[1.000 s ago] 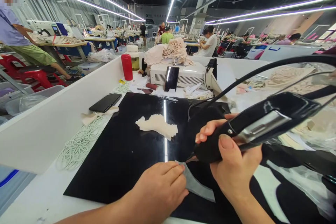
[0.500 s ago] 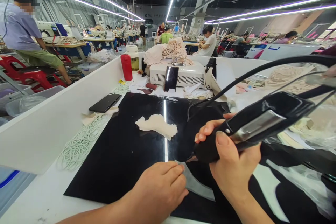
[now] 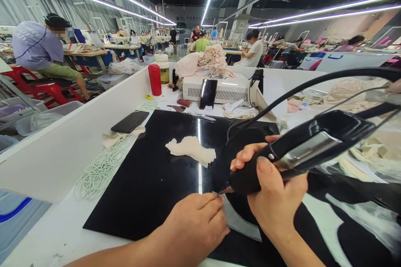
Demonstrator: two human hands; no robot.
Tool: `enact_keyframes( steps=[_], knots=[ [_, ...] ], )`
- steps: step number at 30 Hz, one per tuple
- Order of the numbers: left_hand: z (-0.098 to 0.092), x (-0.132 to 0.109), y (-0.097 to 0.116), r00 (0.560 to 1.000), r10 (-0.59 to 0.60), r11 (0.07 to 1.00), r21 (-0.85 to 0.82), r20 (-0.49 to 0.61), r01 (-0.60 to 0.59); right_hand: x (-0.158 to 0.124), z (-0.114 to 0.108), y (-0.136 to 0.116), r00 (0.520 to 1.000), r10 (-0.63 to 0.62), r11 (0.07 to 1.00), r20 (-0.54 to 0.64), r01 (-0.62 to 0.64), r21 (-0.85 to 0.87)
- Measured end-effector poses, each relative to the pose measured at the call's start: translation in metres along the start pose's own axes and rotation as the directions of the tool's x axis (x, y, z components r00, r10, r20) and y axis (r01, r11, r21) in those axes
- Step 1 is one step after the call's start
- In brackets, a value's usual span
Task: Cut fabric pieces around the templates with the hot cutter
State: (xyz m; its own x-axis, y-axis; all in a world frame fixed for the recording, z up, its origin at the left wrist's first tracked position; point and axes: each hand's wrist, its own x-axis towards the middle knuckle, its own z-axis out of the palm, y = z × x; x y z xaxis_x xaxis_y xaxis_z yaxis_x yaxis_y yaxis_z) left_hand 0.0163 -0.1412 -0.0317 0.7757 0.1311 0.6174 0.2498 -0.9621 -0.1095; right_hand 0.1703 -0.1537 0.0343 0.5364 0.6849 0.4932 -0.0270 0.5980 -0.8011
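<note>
My right hand [image 3: 272, 194] is closed round the grip of a black corded hand tool [image 3: 310, 146]. Its pointed tip touches the upper end of a thin translucent fabric piece [image 3: 241, 223] lying on the glossy black mat [image 3: 150, 179]. My left hand [image 3: 196, 227] lies palm down with fingers curled, pressing that piece to the mat just left of the tool tip. A small stack of cream fabric pieces [image 3: 191, 150] sits on the mat further away.
A black phone [image 3: 130, 121] and a heap of white elastic loops [image 3: 100, 167] lie left of the mat. Behind stand a red bottle [image 3: 154, 79], a white machine [image 3: 224, 87] with cream fabric on top, and a white partition [image 3: 72, 133]. Other people sit at tables beyond.
The view has shifted slightly and the person at far left has leaned forward. My hands and the tool stay almost where they were, the tip still at the fabric's upper end.
</note>
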Motion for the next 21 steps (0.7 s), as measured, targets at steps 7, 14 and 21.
enact_keyframes(
  steps=[7,14,21],
  knots=[
    [0.003,-0.004,0.001,0.999,-0.013,1.000,0.000,0.034,0.013,0.001,0.003,0.001,1.000,0.015,0.999,0.027,-0.017,0.047],
    [0.004,-0.004,0.001,1.000,-0.024,1.000,-0.006,0.006,0.024,0.001,0.008,0.004,0.999,0.040,0.998,0.024,-0.041,0.038],
    [-0.003,-0.001,0.001,0.992,-0.019,1.000,-0.020,0.126,0.022,0.005,-0.004,-0.009,1.000,-0.003,1.000,-0.015,0.003,0.021]
  ],
)
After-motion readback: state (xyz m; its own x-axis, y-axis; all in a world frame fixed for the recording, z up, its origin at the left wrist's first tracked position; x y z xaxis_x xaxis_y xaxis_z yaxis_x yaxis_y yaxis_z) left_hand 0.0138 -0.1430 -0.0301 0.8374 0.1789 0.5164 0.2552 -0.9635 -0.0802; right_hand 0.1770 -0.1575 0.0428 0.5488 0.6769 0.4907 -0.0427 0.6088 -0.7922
